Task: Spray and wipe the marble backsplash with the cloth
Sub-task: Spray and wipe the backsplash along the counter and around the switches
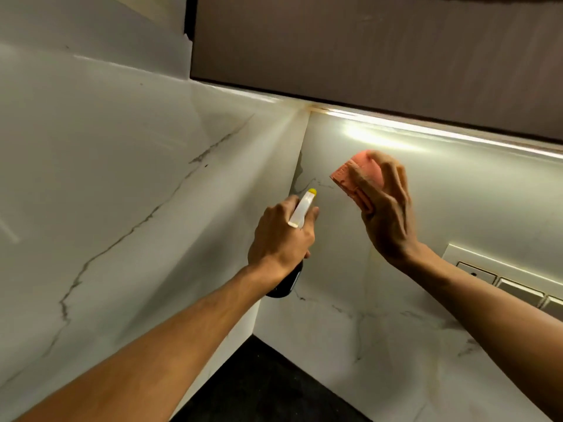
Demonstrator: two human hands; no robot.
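The white marble backsplash with grey veins meets a second marble wall in a corner ahead. My left hand grips a spray bottle with a white head and yellow nozzle, its dark body below my fist, and the nozzle points at the corner. My right hand holds a folded pink cloth against the backsplash, up near the lit strip under the cabinet.
A dark brown upper cabinet hangs overhead with a light strip beneath. A white switch panel sits on the backsplash at the right. A black countertop lies below in the corner.
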